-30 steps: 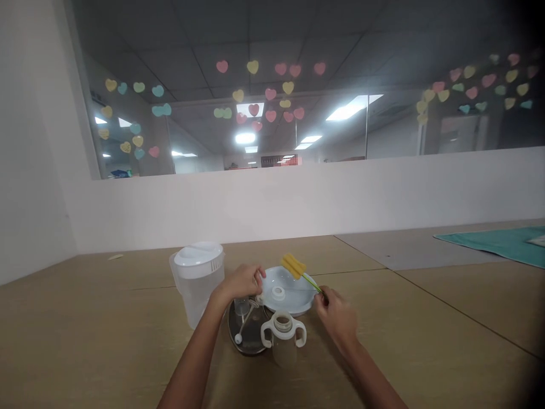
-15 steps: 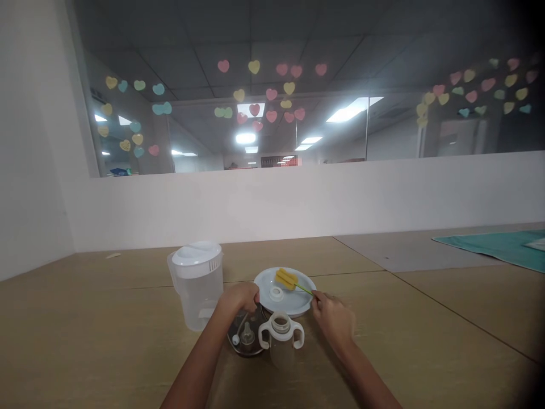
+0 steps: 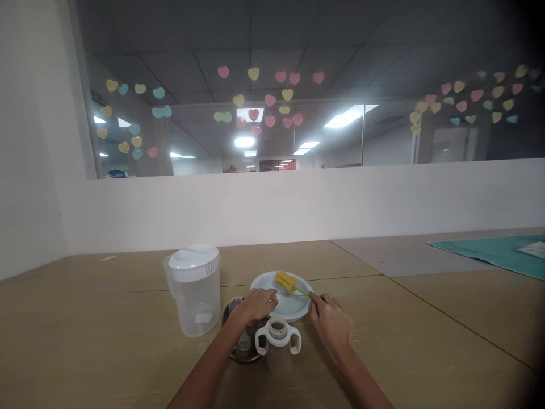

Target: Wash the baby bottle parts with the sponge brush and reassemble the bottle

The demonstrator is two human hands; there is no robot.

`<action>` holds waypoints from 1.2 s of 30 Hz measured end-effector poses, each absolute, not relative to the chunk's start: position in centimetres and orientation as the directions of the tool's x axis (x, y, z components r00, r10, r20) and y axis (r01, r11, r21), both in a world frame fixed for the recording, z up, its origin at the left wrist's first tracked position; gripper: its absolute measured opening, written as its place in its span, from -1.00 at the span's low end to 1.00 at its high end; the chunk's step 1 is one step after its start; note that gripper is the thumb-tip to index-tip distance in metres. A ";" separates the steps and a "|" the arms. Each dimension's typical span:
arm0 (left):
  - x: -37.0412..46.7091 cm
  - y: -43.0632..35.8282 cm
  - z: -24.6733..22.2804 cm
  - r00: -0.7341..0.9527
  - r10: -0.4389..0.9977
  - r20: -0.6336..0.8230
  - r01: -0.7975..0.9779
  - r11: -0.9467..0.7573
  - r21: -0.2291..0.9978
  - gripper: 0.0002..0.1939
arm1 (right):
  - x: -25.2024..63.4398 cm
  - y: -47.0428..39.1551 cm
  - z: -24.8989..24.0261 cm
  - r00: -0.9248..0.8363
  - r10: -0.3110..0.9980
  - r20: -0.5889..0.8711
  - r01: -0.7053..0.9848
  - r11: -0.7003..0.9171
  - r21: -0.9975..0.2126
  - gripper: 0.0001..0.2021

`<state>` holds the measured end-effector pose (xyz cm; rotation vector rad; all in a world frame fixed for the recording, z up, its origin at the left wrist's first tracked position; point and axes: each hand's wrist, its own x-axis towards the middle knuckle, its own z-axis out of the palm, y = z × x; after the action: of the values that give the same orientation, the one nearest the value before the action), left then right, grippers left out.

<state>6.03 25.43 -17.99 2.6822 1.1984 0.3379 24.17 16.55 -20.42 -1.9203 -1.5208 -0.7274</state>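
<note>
My left hand [image 3: 259, 304] reaches over the near left rim of a white plate [image 3: 300, 309], its fingers curled down over the white ring, which they almost wholly cover. With my right hand [image 3: 332, 318] I grip the green handle of a yellow sponge brush [image 3: 286, 281]; its head rests on the plate. Between my forearms stands a clear bottle [image 3: 279, 355] upright, uncapped, with a white two-handled collar. Left of it, partly under my left forearm, a dark round tray [image 3: 244, 359] holds a clear nipple [image 3: 243, 342] and a clear dome-shaped piece [image 3: 235, 304].
A translucent pitcher [image 3: 198, 304] with a white lid stands left of the tray. A teal cloth [image 3: 481, 253] lies at the far right of the wooden table [image 3: 426, 341]. Behind rise a low white wall [image 3: 272, 210] and a window with heart stickers.
My left hand has moved from above the tray, where a thin tube hung below it, rightward onto the plate's white ring. The tube is now out of sight. My right hand stays on the brush.
</note>
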 end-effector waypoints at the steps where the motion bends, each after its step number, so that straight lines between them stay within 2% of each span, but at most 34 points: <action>1: 6.0 25.6 -18.2 0.644 0.754 0.128 0.710 -0.652 0.268 -0.63 | 24.1 16.5 -20.4 0.205 0.657 0.726 0.977 -0.179 -0.114 -0.77; 4: 5.6 25.8 -18.2 0.636 0.762 0.123 0.707 -0.639 0.304 -0.63 | 24.0 16.5 -20.3 0.234 0.639 0.733 0.972 -0.162 -0.169 -0.77; 8: 4.9 25.4 -17.0 0.661 0.740 0.122 0.653 -0.648 0.392 -0.61 | 23.9 16.3 -19.7 0.355 0.618 0.702 0.932 -0.179 -0.315 -0.74; 10: 4.6 25.1 -15.8 0.668 0.725 0.171 0.599 -0.660 0.454 -0.61 | 24.0 16.2 -19.4 0.391 0.621 0.679 0.915 -0.183 -0.360 -0.72; 14: 3.7 24.3 -13.1 0.599 0.699 0.391 0.374 -0.676 0.635 -0.66 | 24.0 15.9 -19.0 0.368 0.652 0.663 0.919 -0.148 -0.364 -0.66; 16: 3.1 23.7 -11.8 0.546 0.705 0.452 0.294 -0.667 0.685 -0.68 | 24.0 15.9 -19.0 0.359 0.661 0.659 0.925 -0.160 -0.343 -0.65; 18: 2.1 23.2 -10.5 0.501 0.713 0.491 0.285 -0.671 0.684 -0.71 | 23.9 15.9 -19.1 0.355 0.668 0.654 0.931 -0.185 -0.315 -0.65; 20: 1.0 22.5 -9.7 0.514 0.708 0.485 0.353 -0.689 0.633 -0.76 | 23.8 15.9 -19.1 0.362 0.670 0.648 0.930 -0.208 -0.304 -0.66; 21: 0.5 22.3 -9.4 0.553 0.714 0.429 0.425 -0.685 0.592 -0.78 | 23.8 15.9 -19.1 0.373 0.670 0.642 0.925 -0.220 -0.308 -0.66; 23: -0.2 21.7 -9.3 0.610 0.769 0.193 0.641 -0.622 0.451 -0.78 | 23.8 15.9 -18.9 0.408 0.680 0.609 0.910 -0.253 -0.327 -0.67; 25: -0.1 21.4 -9.7 0.551 0.833 -0.049 0.811 -0.522 0.263 -0.71 | 23.8 15.8 -18.7 0.439 0.701 0.562 0.895 -0.286 -0.342 -0.67; 27: 0.7 21.2 -10.3 0.467 0.868 -0.170 0.883 -0.446 0.148 -0.66 | 23.8 15.7 -18.5 0.457 0.725 0.515 0.885 -0.313 -0.344 -0.67; 32: 2.9 21.6 -11.6 0.374 0.846 -0.380 0.927 -0.348 0.138 -0.59 | 23.6 15.8 -18.3 0.457 0.748 0.481 0.885 -0.325 -0.334 -0.66; 36: 2.8 21.9 -12.0 0.359 0.832 -0.422 0.933 -0.320 0.164 -0.55 | 23.6 15.9 -18.4 0.457 0.749 0.479 0.886 -0.333 -0.324 -0.65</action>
<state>2.77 21.94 -11.99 2.2499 1.5453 -0.3683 23.59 15.90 -18.39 -2.1662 -1.3596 -0.3289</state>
